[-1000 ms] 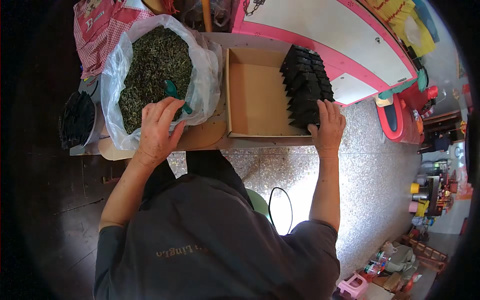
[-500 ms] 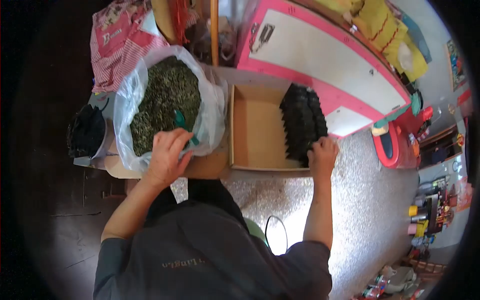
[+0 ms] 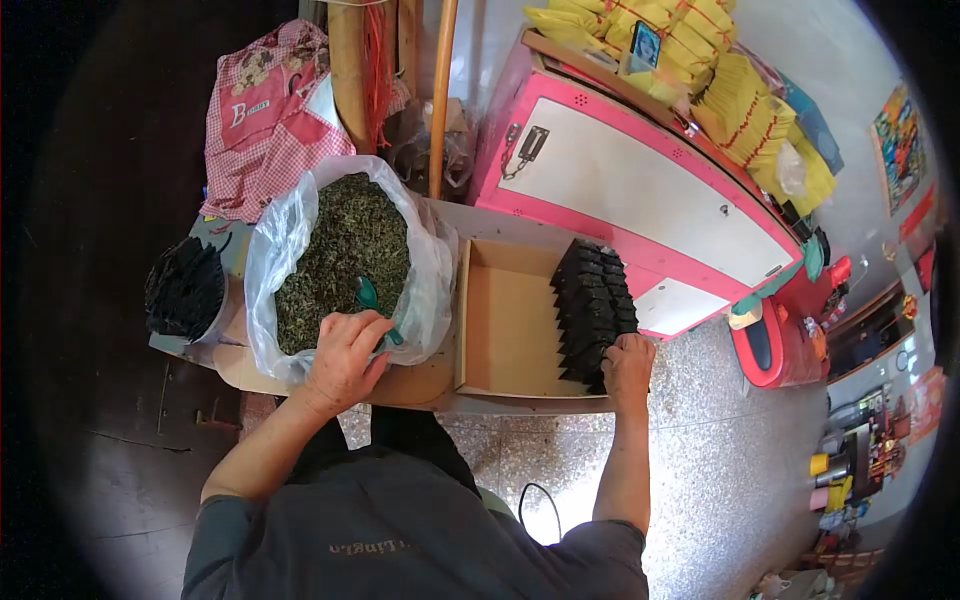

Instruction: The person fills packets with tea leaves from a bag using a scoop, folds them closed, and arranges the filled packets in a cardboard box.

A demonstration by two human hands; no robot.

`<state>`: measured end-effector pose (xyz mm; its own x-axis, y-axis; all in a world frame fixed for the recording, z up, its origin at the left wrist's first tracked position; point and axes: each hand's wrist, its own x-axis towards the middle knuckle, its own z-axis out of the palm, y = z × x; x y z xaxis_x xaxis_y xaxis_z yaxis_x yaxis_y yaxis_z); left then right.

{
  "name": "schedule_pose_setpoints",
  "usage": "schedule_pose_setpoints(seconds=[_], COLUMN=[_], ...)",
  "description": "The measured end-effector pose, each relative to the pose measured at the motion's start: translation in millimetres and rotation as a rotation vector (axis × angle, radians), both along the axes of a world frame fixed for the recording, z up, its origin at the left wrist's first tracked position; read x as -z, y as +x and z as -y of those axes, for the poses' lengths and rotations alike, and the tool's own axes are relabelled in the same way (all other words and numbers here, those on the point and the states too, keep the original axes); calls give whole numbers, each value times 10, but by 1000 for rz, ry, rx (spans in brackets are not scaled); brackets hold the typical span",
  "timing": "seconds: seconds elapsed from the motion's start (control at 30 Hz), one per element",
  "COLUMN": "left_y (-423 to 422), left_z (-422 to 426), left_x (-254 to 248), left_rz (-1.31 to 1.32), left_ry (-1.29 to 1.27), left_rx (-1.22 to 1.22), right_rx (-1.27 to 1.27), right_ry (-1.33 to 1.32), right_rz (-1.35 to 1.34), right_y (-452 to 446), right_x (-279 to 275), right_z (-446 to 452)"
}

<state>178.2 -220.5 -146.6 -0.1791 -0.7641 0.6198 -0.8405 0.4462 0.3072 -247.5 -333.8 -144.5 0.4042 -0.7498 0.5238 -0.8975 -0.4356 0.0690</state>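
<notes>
A clear plastic bag (image 3: 266, 262) stands open on the left, full of dried, shredded green-brown leaf (image 3: 352, 225). My left hand (image 3: 345, 362) is at the bag's near right rim, fingers curled on a teal plastic scoop (image 3: 367, 293) whose bowl rests on the leaf; part of it is hidden under the hand. To the right, a shallow cardboard box (image 3: 512, 320) holds rows of small black pouches (image 3: 592, 305) along its right side. My right hand (image 3: 628, 375) is closed at the near end of these rows, with its fingertips on a pouch.
Left of the bag stands a tub packed with black pieces (image 3: 185, 290). A red checked cloth (image 3: 268, 120) hangs behind it, next to a wooden pole (image 3: 442, 100). Behind the box is a pink and white cabinet (image 3: 620, 190) with yellow packets (image 3: 690, 45) on top.
The camera view has tilted, so everything sits lower in the picture. Both hands stay at the scoop and at the pouches, with little visible movement of their own.
</notes>
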Motion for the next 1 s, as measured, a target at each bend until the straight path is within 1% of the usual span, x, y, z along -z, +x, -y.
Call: schedule_pose_setpoints(seconds=[0.1,0.3,0.37,0.5,0.7,0.77,0.8,0.87,1.0], left_y=[1,-8,-10,-6,-11,-15,-15,-4,-28], left_z=[-7,11,16,9,10,15,8,17,-3], left_x=[-17,-15,-3,-4,-18,-5,9,48,16], left_rz=[2,2,4,2,6,8,12,11,10], left_ry=[15,13,11,22,22,15,12,21,-1], left_rx=[-5,4,2,7,2,1,2,4,-6], right_rx=[26,-38,23,30,6,-23,-18,-21,-79], right_ry=[50,59,135,170,162,91,99,8,-17], right_rz=[-22,50,-8,10,7,41,44,36,-63], right_y=[-4,-32,-8,-38,-82,-68,-66,-63,-45], right_x=[-17,-22,-89,-54,-40,-17,-9,24,-52], right_z=[25,72,47,74,90,89,98,97,52])
